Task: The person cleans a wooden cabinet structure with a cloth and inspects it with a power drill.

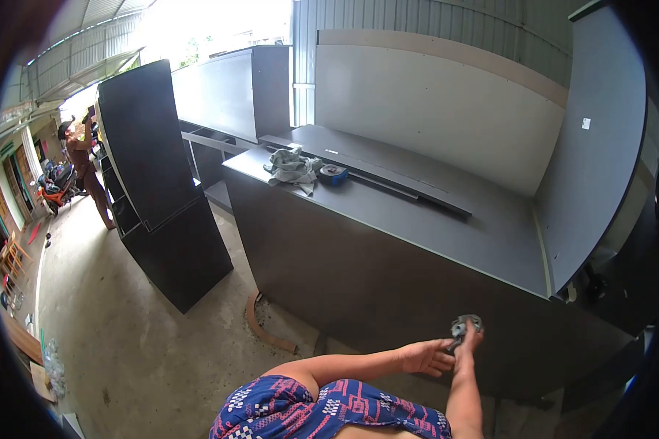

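A crumpled grey cloth (467,322) is bunched in my right hand (470,340), in front of the dark side panel (388,300) of a large grey cabinet. Just left of it is my left hand (426,357), fingers apart and palm turned toward the right hand, its fingertips close to the right wrist. Whether they touch is hard to tell. On the cabinet's grey top (483,227) lie another grey cloth (294,170), a blue tape measure (333,174) and long dark strips (403,183).
A tall dark cabinet (143,146) stands at the left, with a person (84,164) behind it. A curved brown strip (267,333) lies on the concrete floor (161,351). An upright grey panel (600,146) rises at the right. A motorcycle (57,186) is farther back.
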A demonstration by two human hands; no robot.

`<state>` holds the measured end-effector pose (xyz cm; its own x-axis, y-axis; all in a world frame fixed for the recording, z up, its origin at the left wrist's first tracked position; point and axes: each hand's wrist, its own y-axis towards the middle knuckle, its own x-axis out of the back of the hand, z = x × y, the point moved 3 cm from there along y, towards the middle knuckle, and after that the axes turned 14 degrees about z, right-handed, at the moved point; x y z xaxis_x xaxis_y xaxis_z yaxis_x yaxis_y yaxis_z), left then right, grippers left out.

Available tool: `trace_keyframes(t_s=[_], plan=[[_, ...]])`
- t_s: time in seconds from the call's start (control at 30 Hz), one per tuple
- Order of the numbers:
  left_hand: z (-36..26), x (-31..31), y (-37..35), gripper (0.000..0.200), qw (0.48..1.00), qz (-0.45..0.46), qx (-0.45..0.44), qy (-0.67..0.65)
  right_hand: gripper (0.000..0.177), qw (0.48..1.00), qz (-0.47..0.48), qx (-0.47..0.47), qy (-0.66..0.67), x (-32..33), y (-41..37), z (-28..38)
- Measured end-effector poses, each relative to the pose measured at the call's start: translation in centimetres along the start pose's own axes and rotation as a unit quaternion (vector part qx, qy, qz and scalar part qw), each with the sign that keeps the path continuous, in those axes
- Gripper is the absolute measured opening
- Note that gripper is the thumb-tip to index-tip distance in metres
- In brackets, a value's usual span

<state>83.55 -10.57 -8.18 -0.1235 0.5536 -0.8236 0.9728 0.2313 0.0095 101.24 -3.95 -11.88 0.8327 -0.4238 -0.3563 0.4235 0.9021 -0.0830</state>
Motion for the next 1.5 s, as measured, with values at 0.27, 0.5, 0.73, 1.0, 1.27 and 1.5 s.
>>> trace_keyframes(t_s=[0.27, 0.5, 0.73, 1.0, 1.27, 1.5], plan=[[-1.0, 5.6, -3.5, 0.068, 0.924, -0.169, 0.140, 0.314, 0.036, 0.985, 0.163, -0.049, 0.000, 4.6, 0.3, 2.3], [0.1, 10.2, -11.8, 0.058, 0.965, -0.230, 0.065, 0.113, 0.038, 0.973, 0.208, -0.013, 0.099, 5.7, -0.7, 6.5], [-0.8, 10.5, -21.3, 0.069, 0.579, -0.542, 0.397, 0.462, 0.035, 0.907, 0.202, -0.074, -0.363, 9.4, -0.4, 1.7], [4.7, 17.7, -20.4, 0.076, 0.782, -0.326, 0.237, 0.474, 0.037, 0.807, 0.105, 0.019, -0.580, 5.9, -1.6, -1.6], [2.0, 11.1, -8.7, 0.068, 0.924, -0.356, -0.075, -0.116, 0.025, 0.762, 0.386, 0.061, -0.516, -9.4, -10.6, -1.2], [1.5, 12.7, -8.7, 0.025, 0.889, -0.397, -0.173, -0.151, 0.018, 0.828, 0.482, -0.075, -0.278, -9.3, -12.2, -3.8]])
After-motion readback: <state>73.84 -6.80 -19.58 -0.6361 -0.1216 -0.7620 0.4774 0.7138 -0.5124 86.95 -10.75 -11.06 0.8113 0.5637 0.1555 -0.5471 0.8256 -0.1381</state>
